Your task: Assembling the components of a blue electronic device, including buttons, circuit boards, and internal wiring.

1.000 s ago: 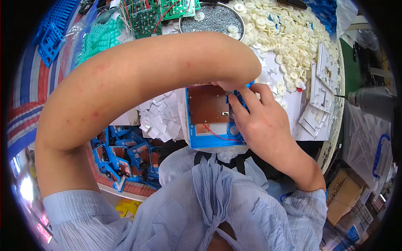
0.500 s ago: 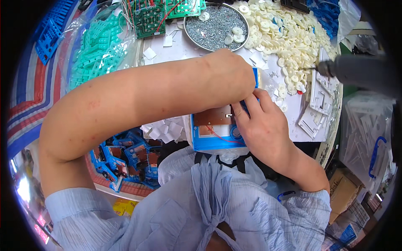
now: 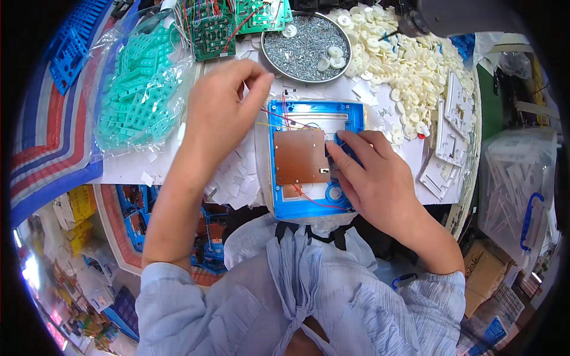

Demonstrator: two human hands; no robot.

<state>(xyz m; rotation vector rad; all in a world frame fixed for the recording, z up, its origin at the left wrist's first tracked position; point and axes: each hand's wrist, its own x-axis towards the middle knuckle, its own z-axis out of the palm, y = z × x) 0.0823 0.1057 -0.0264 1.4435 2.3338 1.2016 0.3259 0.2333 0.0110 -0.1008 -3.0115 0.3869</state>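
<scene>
A blue plastic housing (image 3: 314, 212) lies open side up on the table before me, over a clear plastic bag. Inside it sits a brown circuit board (image 3: 300, 155) with a small slide switch (image 3: 324, 171) at its edge. Red and yellow wires run from the board, and a small black part (image 3: 290, 91) stands at the housing's far edge. My right hand (image 3: 377, 172) grips the housing's right side, its fingers curled over the inside. My left hand (image 3: 222, 107) hangs in the air left of the housing, thumb and forefinger pinched; what they hold, if anything, is too small to tell.
A round tray (image 3: 263, 50) of screws stands behind the housing, beside cream plastic discs (image 3: 409, 77). Green circuit boards (image 3: 214, 35) and bagged teal pieces (image 3: 133, 89) lie at left. White frames (image 3: 451, 130) lie at right. A power screwdriver (image 3: 451, 21) hangs at upper right.
My left hand has moved from the housing's far right corner to the left, uncovering the board and wires. The screwdriver has swung up and leftward. My right hand stays on the housing.
</scene>
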